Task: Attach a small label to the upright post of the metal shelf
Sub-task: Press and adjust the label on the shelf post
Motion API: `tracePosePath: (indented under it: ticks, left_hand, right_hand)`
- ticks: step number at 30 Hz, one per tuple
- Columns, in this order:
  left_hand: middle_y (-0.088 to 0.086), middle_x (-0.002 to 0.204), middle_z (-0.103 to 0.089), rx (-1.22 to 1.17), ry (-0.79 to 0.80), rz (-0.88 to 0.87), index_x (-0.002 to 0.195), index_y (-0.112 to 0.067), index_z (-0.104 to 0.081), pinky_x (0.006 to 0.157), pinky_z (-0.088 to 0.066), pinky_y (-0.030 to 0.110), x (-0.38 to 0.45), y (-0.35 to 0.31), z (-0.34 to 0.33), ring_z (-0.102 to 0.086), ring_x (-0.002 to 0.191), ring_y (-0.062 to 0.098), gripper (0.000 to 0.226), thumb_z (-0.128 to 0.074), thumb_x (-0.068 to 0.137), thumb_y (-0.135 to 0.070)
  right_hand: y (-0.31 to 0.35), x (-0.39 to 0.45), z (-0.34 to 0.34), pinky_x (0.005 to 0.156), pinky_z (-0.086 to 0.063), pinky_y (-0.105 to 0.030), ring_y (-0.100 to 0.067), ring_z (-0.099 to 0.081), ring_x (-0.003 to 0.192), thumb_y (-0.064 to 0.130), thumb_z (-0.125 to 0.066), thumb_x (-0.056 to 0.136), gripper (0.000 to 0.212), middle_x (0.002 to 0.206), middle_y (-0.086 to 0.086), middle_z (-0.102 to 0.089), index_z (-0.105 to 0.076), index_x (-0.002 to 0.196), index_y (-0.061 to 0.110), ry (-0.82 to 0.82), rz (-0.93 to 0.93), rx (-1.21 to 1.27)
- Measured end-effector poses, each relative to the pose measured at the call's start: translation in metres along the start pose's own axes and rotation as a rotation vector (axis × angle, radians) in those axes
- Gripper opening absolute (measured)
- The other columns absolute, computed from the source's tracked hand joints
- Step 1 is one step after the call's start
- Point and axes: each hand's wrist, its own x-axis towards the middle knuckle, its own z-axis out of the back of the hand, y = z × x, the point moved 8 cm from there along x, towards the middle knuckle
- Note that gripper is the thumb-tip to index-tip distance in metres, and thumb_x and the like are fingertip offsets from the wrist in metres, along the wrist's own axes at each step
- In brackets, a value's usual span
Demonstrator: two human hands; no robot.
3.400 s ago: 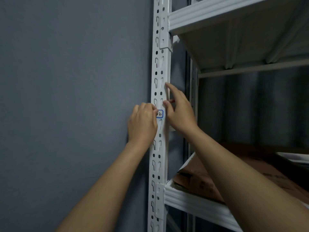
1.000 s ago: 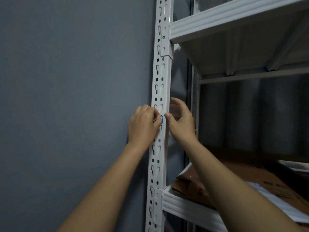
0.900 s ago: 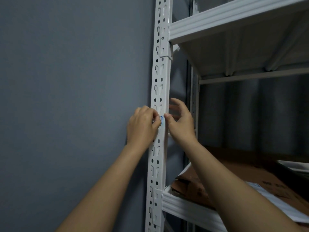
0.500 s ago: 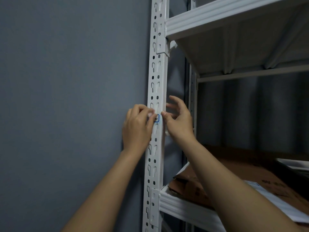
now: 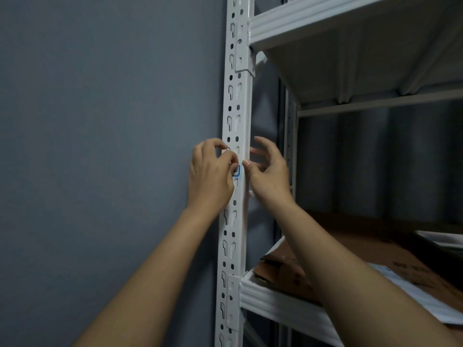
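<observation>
Left hand (image 5: 210, 175), fingers curled, presses blue-edged label (image 5: 236, 170) against white slotted post (image 5: 236, 101). Right hand (image 5: 269, 175), thumb at post edge beside label, other fingers spread loose, holding nothing.

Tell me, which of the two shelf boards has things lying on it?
The lower shelf, below the hands: flattened cardboard and a white sheet lie on it. Of the upper shelf only the underside shows.
</observation>
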Motion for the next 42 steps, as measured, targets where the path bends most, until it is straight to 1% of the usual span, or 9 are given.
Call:
tracePosePath:
  ticks: [13,17,19,22,25,28,31,38,42]
  left_hand:
    - [0.003,0.121,-0.041,-0.120,0.007,0.205,0.087,-0.019,-0.063,0.090,-0.024,0.025,-0.009,0.014,-0.003,-0.034,0.113,0.023,0.003,-0.061,0.086,-0.017]
    - [-0.001,0.109,-0.037,-0.292,-0.173,0.363,0.090,-0.020,-0.066,0.089,-0.022,0.017,-0.011,0.034,0.008,-0.042,0.106,0.024,0.007,-0.061,0.086,-0.016]
    - [-0.003,0.109,-0.037,-0.333,-0.144,0.323,0.099,-0.021,-0.064,0.095,-0.029,0.024,-0.010,0.036,0.007,-0.043,0.107,0.022,0.013,-0.057,0.088,-0.017]
    - [-0.003,0.110,-0.043,-0.447,-0.027,0.321,0.115,-0.019,-0.058,0.098,-0.040,0.041,-0.017,0.042,-0.004,-0.048,0.109,0.020,0.029,-0.052,0.090,-0.006]
    - [-0.002,0.111,-0.048,-0.495,0.018,0.370,0.118,-0.015,-0.056,0.098,-0.039,0.027,-0.026,0.048,-0.011,-0.051,0.110,0.018,0.034,-0.046,0.091,0.003]
    - [-0.003,0.112,-0.048,-0.519,0.046,0.420,0.116,-0.015,-0.056,0.091,-0.036,0.016,-0.031,0.051,-0.017,-0.052,0.107,0.013,0.033,-0.044,0.092,0.004]
    - [-0.007,0.112,-0.047,-0.530,0.078,0.424,0.115,-0.018,-0.055,0.088,-0.038,0.016,-0.035,0.047,-0.021,-0.050,0.099,0.005,0.030,-0.044,0.093,-0.001]
    - [-0.009,0.108,-0.048,-0.570,0.059,0.418,0.111,-0.018,-0.057,0.091,-0.047,0.030,-0.037,0.047,-0.019,-0.052,0.097,0.005,0.028,-0.045,0.092,-0.002]
    - [-0.010,0.108,-0.048,-0.581,0.059,0.419,0.111,-0.019,-0.057,0.092,-0.047,0.031,-0.038,0.048,-0.017,-0.053,0.100,0.006,0.029,-0.044,0.092,-0.002]
  right_hand:
    - [-0.001,0.002,-0.001,0.083,-0.058,-0.031,-0.006,-0.065,0.092,0.004,-0.062,0.089,0.050,0.105,0.018,-0.058,-0.047,0.131,0.029,0.011,0.009,0.006]
    - [-0.002,0.004,0.000,0.086,-0.057,-0.039,-0.007,-0.066,0.091,0.005,-0.064,0.088,0.051,0.113,0.011,-0.060,-0.048,0.131,0.027,0.012,0.006,-0.015]
    - [0.011,0.004,0.003,0.088,-0.054,-0.040,-0.008,-0.065,0.094,0.009,-0.063,0.089,0.045,0.120,0.008,-0.058,-0.052,0.129,0.025,-0.016,0.144,-0.179]
    - [0.053,-0.003,-0.004,0.078,-0.050,-0.036,-0.021,-0.059,0.094,0.014,-0.064,0.088,0.022,0.109,-0.002,-0.061,-0.068,0.109,0.017,-0.027,0.606,-0.537]
    - [0.068,-0.003,-0.023,0.069,-0.041,-0.037,-0.031,-0.054,0.090,0.018,-0.071,0.082,0.011,0.096,-0.004,-0.064,-0.074,0.092,0.017,0.079,0.873,-0.890]
    - [0.063,0.007,-0.038,0.078,-0.025,-0.032,-0.029,-0.046,0.107,0.027,-0.060,0.092,0.019,0.111,0.000,-0.060,-0.072,0.106,0.025,0.318,0.778,-1.124]
    - [0.065,0.008,-0.049,0.086,-0.031,-0.033,-0.023,-0.040,0.112,0.034,-0.051,0.096,0.025,0.118,0.004,-0.055,-0.067,0.115,0.031,0.457,0.809,-1.270]
    - [0.065,0.005,-0.064,0.086,-0.035,-0.032,-0.019,-0.041,0.107,0.033,-0.048,0.097,0.024,0.114,0.005,-0.053,-0.064,0.114,0.030,0.579,0.875,-1.433]
    - [0.068,0.007,-0.060,0.078,-0.036,-0.034,-0.022,-0.046,0.098,0.025,-0.060,0.090,0.015,0.101,0.004,-0.060,-0.074,0.098,0.027,0.547,0.871,-1.309]
